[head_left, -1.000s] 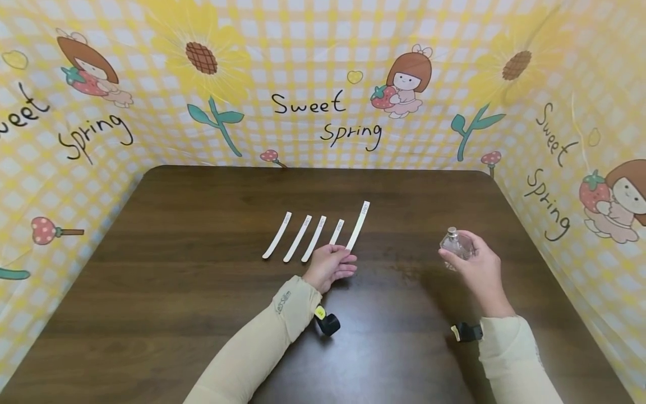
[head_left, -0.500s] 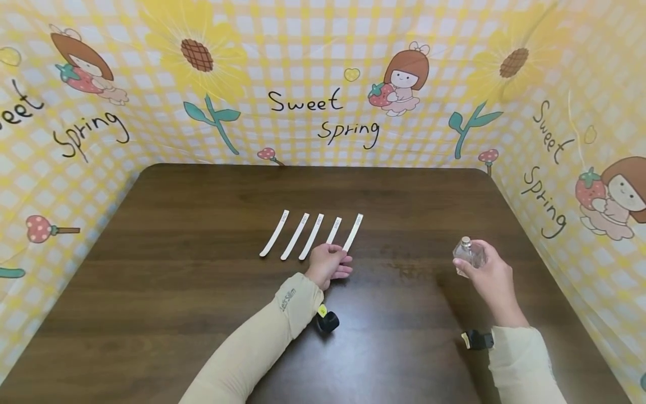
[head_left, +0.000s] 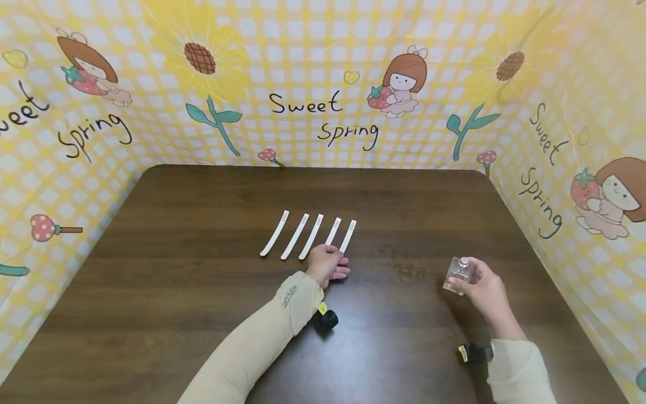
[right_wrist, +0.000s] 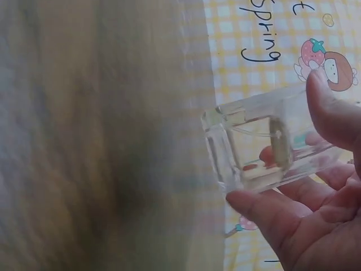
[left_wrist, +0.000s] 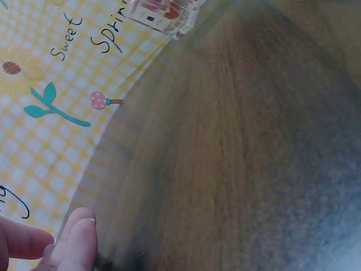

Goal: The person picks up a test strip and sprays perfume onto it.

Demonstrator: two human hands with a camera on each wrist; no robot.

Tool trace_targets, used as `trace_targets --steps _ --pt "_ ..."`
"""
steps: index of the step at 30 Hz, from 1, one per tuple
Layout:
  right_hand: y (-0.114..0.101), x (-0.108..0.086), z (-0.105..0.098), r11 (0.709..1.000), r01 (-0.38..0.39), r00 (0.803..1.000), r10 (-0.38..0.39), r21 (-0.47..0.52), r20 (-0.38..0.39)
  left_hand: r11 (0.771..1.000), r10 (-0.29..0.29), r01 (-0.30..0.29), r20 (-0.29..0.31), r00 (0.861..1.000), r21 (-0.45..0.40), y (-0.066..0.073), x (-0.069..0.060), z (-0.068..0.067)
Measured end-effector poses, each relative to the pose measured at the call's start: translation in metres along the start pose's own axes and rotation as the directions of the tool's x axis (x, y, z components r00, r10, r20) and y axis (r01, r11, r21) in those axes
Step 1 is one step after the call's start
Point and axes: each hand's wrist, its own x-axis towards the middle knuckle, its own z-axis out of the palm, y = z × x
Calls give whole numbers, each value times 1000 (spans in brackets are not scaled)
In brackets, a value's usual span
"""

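Several white paper test strips (head_left: 295, 237) lie side by side, slanted, in a row on the table. The lower end of the rightmost strip (head_left: 349, 234) is between the thumb and fingers of my left hand (head_left: 327, 264); the left wrist view shows the fingertips (left_wrist: 82, 243) but no strip. My right hand (head_left: 487, 292) grips a clear glass perfume bottle (head_left: 458, 276), tilted, off to the right. In the right wrist view, the bottle (right_wrist: 254, 147) has thick glass walls and pale liquid inside. Its labelled front (left_wrist: 163, 14) shows at the top of the left wrist view.
A dark brown wooden table (head_left: 202, 314) bears the strips. Yellow checked cloth (head_left: 303, 56) with flowers and lettering stands around its back and sides. Faint marks (head_left: 404, 266) show on the tabletop between the two hands.
The rightmost strip has come down and slightly left, into line with the row, with my left hand at its lower end. My right hand has moved the bottle lower, and the bottle has turned.
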Motion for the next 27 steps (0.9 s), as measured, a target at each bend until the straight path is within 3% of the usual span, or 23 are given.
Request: trace_targets --steps 8,13,17,22,25,27 --pt "4 3 6 999 -38 997 37 25 71 997 -52 47 83 995 58 -1 7 -4" --pt "6 3 11 999 -46 996 43 27 79 985 -124 103 150 981 141 1 8 -13" --pt "7 5 13 997 -53 996 49 48 76 976 -146 109 194 970 190 5 5 -19" --pt "9 6 4 991 -67 989 50 113 142 981 -85 37 251 964 190 6 0 -36" --pt "12 5 -11 990 -55 983 31 127 183 971 11 -75 270 963 227 9 -6 -55" --pt "14 5 -21 994 -15 980 -6 105 199 941 96 -176 270 958 290 15 -12 -69"
